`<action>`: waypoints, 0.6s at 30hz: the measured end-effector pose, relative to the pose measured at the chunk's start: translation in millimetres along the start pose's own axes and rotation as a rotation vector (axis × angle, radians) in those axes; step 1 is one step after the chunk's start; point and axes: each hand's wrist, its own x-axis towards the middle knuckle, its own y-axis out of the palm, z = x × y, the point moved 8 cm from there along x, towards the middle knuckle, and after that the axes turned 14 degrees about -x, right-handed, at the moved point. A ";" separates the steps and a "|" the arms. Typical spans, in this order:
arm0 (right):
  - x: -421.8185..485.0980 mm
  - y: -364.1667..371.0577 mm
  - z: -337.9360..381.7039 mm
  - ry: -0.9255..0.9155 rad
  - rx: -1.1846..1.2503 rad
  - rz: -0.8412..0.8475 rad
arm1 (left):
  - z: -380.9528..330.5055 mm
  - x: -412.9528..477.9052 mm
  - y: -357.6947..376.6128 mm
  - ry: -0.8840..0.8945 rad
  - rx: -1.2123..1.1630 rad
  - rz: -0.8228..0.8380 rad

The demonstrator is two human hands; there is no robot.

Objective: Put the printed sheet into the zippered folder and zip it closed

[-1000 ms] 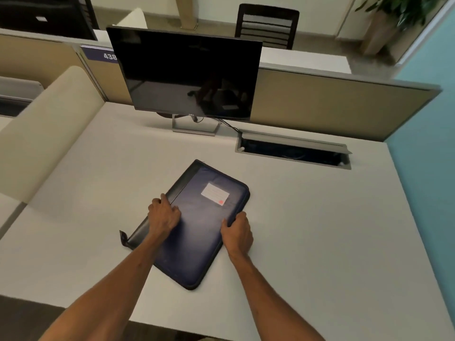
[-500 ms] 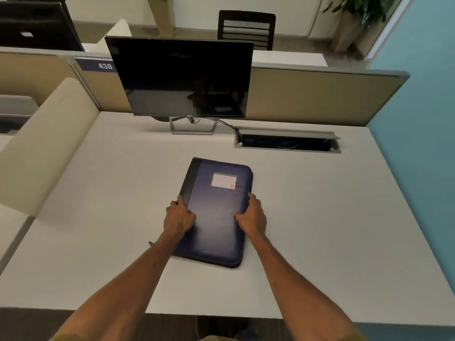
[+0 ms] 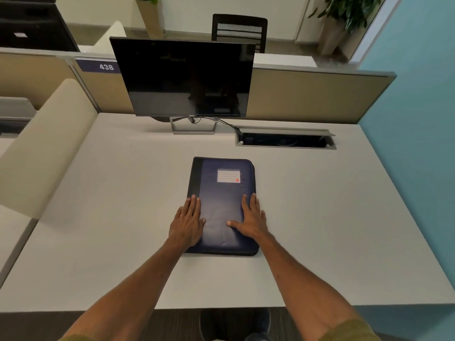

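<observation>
A dark blue zippered folder (image 3: 222, 193) lies flat and closed on the white desk (image 3: 320, 217), its long side pointing away from me, a white label near its far end. My left hand (image 3: 188, 221) rests flat on the folder's left edge, fingers spread. On the right edge lies my right hand (image 3: 251, 219), also flat, thumb stretched across the cover. Neither hand grips anything. No printed sheet is visible outside the folder.
A black monitor (image 3: 184, 77) on a silver stand sits at the back of the desk. To its right an open cable hatch (image 3: 285, 140) is cut into the desktop. Beige partitions (image 3: 307, 94) bound the back and left, a blue wall the right.
The folder has turned from slanted to square with the desk edge and slid slightly away from me. Both hands went from gripping its edges to lying flat on it.
</observation>
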 end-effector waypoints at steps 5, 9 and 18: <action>-4.9 2.7 4.7 -0.020 -0.053 0.009 | 0.1 0.0 3.0 0.008 0.012 0.024; -3.9 2.4 6.4 -0.035 -0.064 0.035 | -4.6 1.3 3.4 -0.015 -0.032 0.059; -6.2 -2.2 -2.9 -0.061 -0.080 0.048 | -12.5 0.3 2.0 -0.047 0.013 0.110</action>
